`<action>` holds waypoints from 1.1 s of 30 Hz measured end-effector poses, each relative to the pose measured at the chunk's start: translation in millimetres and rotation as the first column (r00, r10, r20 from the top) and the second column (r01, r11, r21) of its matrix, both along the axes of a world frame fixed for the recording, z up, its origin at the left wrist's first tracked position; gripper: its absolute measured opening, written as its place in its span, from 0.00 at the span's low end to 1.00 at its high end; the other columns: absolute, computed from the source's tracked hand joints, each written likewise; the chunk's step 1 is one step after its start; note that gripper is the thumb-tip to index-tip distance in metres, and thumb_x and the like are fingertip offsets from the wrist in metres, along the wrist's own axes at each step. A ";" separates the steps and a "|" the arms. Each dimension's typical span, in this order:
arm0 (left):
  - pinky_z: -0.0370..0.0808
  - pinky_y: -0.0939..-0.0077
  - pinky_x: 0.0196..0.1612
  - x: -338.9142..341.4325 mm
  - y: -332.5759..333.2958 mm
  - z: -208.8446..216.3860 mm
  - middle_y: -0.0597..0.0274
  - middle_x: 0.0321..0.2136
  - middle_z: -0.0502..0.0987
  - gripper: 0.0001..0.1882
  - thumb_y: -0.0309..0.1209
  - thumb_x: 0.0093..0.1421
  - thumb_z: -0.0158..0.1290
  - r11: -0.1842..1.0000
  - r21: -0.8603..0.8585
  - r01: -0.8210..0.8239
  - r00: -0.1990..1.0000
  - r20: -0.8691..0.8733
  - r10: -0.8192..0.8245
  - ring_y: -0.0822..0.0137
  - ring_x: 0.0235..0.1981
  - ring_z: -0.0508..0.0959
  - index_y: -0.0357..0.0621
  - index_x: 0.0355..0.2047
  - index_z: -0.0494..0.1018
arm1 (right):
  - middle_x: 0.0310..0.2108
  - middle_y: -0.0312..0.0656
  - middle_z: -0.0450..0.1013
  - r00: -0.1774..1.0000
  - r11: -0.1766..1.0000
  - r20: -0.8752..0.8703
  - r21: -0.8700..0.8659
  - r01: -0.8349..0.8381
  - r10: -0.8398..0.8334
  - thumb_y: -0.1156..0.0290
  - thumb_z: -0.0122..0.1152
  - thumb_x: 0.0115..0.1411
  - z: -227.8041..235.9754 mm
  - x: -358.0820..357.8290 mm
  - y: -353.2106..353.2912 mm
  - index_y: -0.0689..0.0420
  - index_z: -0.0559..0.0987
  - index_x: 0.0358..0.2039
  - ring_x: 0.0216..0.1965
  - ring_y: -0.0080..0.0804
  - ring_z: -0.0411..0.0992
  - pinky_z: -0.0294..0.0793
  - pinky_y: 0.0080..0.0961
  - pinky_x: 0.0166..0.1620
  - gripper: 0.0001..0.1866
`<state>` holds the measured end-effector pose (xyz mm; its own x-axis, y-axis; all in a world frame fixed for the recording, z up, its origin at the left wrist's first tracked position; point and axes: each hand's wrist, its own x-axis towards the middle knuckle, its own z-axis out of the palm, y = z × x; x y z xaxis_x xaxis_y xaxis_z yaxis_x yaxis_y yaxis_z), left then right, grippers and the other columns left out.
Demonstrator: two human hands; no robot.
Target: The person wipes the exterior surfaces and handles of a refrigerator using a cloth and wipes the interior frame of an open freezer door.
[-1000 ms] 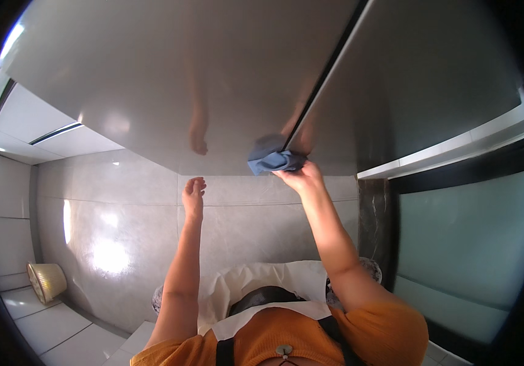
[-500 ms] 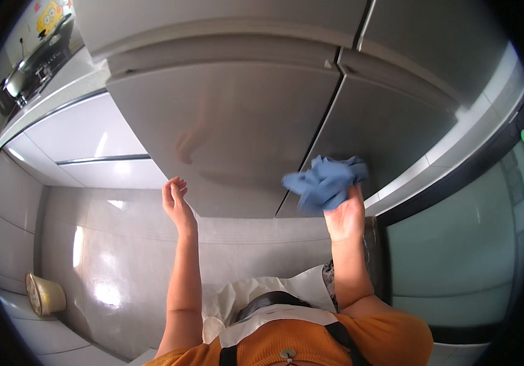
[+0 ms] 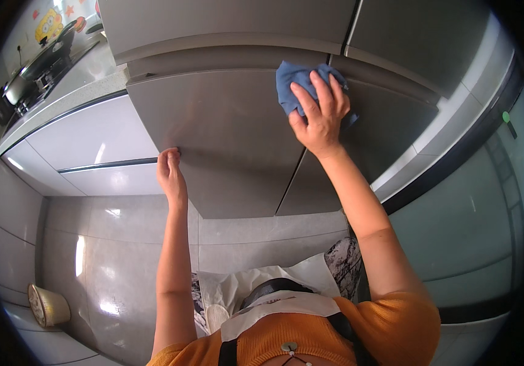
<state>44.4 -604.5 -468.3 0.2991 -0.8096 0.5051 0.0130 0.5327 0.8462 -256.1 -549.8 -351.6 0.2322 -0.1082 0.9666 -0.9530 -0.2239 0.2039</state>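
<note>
A blue cloth [image 3: 292, 79] lies bunched against the grey refrigerator door [image 3: 225, 134], near its upper right corner and over the seam to the neighbouring door. My right hand [image 3: 323, 116] presses it there from the front, fingers bent over the cloth. Lower down at the door's left edge is my left hand [image 3: 170, 174], its fingers curled together with no object showing in them. The fingertips appear to meet the door, though the contact itself is partly hidden.
On the left, a counter [image 3: 100, 85] carries a stove with a lidded pan [image 3: 27, 82] above white drawers [image 3: 103, 134]. A cream basket-like bin [image 3: 54, 306] stands at lower left on the grey tiled floor [image 3: 121, 244]. To the right is a dark-framed glass door [image 3: 457, 226].
My right hand has carried the blue cloth upward from the lower part of the doors and turned palm-in, pressing it on the surface. My left hand has risen slightly to the door's edge.
</note>
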 end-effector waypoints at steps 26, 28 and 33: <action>0.68 0.81 0.39 26.1 -3.6 9.2 0.66 0.31 0.71 0.11 0.33 0.66 0.44 1.000 0.013 -0.003 0.998 -0.066 0.004 0.76 0.32 0.69 0.37 0.38 0.70 | 0.57 0.33 0.63 0.995 0.995 -0.026 0.036 -0.098 0.099 0.62 0.57 0.49 19.4 71.7 -22.3 0.36 0.74 0.49 0.60 0.37 0.57 0.51 0.39 0.50 0.24; 0.66 0.81 0.40 27.8 3.5 19.9 0.67 0.35 0.70 0.11 0.33 0.66 0.44 0.990 -0.008 -0.143 0.985 -0.102 0.141 0.76 0.33 0.67 0.39 0.41 0.69 | 0.57 0.28 0.64 0.995 0.997 -0.087 0.061 -0.045 0.050 0.63 0.58 0.49 20.6 106.7 -30.4 0.35 0.74 0.50 0.59 0.32 0.58 0.51 0.38 0.50 0.24; 0.66 0.78 0.46 53.0 -11.6 1.0 0.63 0.41 0.72 0.13 0.33 0.66 0.43 0.995 0.079 -0.067 0.991 -0.113 0.076 0.72 0.43 0.70 0.37 0.44 0.70 | 0.56 0.25 0.65 0.899 0.982 -0.425 0.185 -0.028 0.106 0.65 0.57 0.50 -59.7 157.1 -49.2 0.36 0.74 0.50 0.58 0.24 0.58 0.53 0.35 0.52 0.23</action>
<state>97.4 -616.1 -467.3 0.4104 -0.8185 0.4021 0.0776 0.4707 0.8789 -99.1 -599.0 -411.3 0.6347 -0.2307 0.7375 -0.7610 -0.3524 0.5447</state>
